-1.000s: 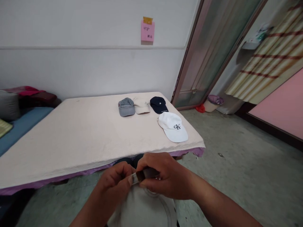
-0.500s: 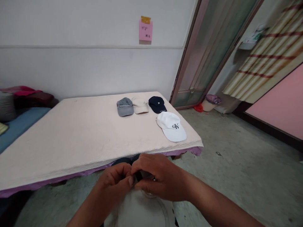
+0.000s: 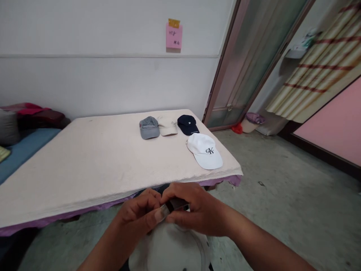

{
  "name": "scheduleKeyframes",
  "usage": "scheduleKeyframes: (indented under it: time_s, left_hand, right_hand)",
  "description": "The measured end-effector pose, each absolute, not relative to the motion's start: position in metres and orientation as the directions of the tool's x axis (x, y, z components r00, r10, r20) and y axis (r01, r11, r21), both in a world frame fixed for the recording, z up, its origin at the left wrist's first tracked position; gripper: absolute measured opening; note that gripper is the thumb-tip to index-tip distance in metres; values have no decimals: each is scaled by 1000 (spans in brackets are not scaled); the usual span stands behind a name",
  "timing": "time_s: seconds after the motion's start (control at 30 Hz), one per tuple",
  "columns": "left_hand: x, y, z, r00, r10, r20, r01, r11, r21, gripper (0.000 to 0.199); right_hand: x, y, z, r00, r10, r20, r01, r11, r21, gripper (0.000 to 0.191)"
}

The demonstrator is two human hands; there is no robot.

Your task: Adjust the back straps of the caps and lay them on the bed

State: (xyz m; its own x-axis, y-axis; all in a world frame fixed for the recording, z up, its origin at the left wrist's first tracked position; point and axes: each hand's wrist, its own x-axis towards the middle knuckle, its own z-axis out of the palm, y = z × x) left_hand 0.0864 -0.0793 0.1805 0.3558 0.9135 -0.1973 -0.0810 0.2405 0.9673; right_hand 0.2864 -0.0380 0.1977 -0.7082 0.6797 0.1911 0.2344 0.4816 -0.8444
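Low in front of me is an off-white cap [image 3: 176, 250], its crown toward me. My left hand [image 3: 141, 218] pinches one end of the cap's strap between thumb and fingers. On the other side, my right hand [image 3: 199, 212] is closed around the strap [image 3: 177, 204], which shows a dark band near the fingertips. The fingertips of both hands almost meet. Fingers cover part of the strap, so I cannot tell whether it is fastened.
A bed with a pale cover [image 3: 93, 158] lies ahead. On it are a grey cap [image 3: 149, 128], a beige cap [image 3: 168, 127], a navy cap [image 3: 187, 125] and a white cap [image 3: 205, 151]. A bin [image 3: 251, 123] stands on the floor at right.
The strap has turned and shows more between my fingers. The cap below has shifted slightly right. Both hands keep their grip; the caps on the bed stay put.
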Motion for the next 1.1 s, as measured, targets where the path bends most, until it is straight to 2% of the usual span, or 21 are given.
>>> scheduleKeyframes:
  time_s: [0.23, 0.5, 0.63, 0.8, 0.97, 1.1]
  left_hand:
    - [90, -79, 176, 355, 890, -287, -46, 323, 945, 30]
    - [81, -81, 179, 244, 892, -381, -139, 421, 896, 24]
    - [85, -82, 177, 272, 871, -410, -155, 460, 874, 22]
    - [89, -83, 174, 371, 814, -447, -68, 504, 861, 34]
    - [86, -85, 171, 359, 797, -485, -125, 557, 821, 42]
    - [80, -88, 160, 426, 791, -440, -174, 548, 818, 47]
  right_hand:
    - [289, -32, 203, -789, 597, 144, 304, 584, -752, 14]
    - [298, -30, 201, -755, 654, 59, 387, 516, -764, 15]
    - [294, -33, 204, -758, 650, 51, 385, 510, -769, 14]
    - [293, -32, 207, -758, 653, 8, 381, 452, -807, 17]
    - [298, -29, 196, -812, 584, -10, 184, 241, -953, 29]
    - [295, -29, 173, -844, 536, 20, -84, -96, -992, 26]
